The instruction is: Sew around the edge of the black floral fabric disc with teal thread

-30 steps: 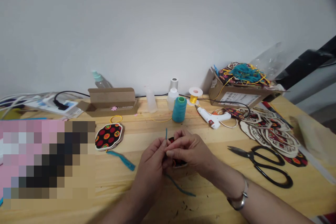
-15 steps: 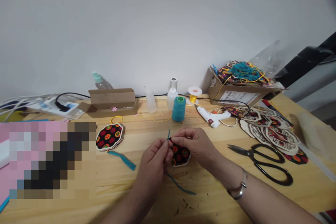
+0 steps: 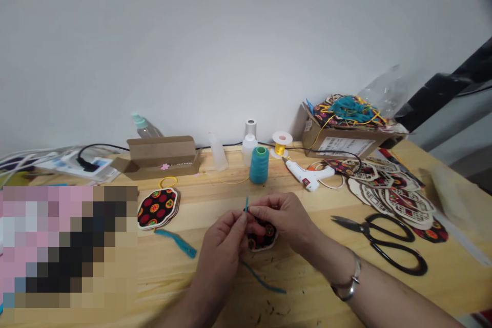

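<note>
My left hand [image 3: 223, 246] pinches a teal cord [image 3: 246, 203] whose short end sticks up between both hands; the rest of it trails down across the table toward me. My right hand [image 3: 282, 218] is closed on a small black fabric piece with red and green flowers [image 3: 265, 234], held just above the wooden table [image 3: 307, 277]. The fingertips of both hands meet at the top edge of that piece. A silver bracelet sits on my right wrist.
A stack of similar flowered pieces [image 3: 158, 207] and a teal strip [image 3: 177, 242] lie to the left. Black scissors [image 3: 384, 243], patterned cutouts [image 3: 388, 192] and a glue gun [image 3: 307, 174] lie to the right. A teal thread spool [image 3: 259, 165], bottles and cardboard boxes [image 3: 342, 138] line the wall.
The flowered piece turned so more of its face showed, then my right hand closed further over it. The hands stay together at the cord's upper end. The camera view shifted slightly.
</note>
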Demonstrator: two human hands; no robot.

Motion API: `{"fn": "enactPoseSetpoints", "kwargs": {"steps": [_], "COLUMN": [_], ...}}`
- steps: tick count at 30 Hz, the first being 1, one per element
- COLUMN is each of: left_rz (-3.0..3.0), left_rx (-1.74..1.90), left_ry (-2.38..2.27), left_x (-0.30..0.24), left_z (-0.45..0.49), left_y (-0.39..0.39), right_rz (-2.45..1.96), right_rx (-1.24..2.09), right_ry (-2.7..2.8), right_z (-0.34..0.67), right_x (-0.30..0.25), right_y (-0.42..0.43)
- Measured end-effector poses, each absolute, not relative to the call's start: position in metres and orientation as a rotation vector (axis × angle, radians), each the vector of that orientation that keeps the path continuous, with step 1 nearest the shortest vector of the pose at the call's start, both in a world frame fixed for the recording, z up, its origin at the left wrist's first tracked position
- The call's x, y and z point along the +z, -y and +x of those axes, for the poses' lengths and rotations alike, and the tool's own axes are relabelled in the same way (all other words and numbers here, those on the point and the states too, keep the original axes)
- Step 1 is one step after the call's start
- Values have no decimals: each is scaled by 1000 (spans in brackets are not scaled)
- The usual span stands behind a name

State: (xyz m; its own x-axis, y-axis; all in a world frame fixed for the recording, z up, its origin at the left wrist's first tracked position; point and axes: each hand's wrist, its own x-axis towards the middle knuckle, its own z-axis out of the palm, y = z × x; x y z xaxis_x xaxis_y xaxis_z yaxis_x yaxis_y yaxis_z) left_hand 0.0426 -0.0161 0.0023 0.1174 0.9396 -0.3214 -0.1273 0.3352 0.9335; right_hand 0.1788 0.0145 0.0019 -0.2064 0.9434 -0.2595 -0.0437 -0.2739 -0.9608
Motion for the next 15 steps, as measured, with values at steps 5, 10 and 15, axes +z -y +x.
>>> {"fn": "enactPoseSetpoints", "kwargs": {"steps": [5,10,15], "left_rz": [873,913,1010], "left_rx": [986,1001,1014], "left_ry": [-1136,-1145,-1190], "left_x": [0,-2,-2], "left_z": [42,41,39], "left_y": [15,16,17], "right_rz": [-1181,-1215,-1240], "right_rx": [1666,1628,1628], "right_ry": [1193,1159,1121], "right_z": [178,177,177], "right_x": [0,-1,-1], "right_y": [-14,-14,-14]}}
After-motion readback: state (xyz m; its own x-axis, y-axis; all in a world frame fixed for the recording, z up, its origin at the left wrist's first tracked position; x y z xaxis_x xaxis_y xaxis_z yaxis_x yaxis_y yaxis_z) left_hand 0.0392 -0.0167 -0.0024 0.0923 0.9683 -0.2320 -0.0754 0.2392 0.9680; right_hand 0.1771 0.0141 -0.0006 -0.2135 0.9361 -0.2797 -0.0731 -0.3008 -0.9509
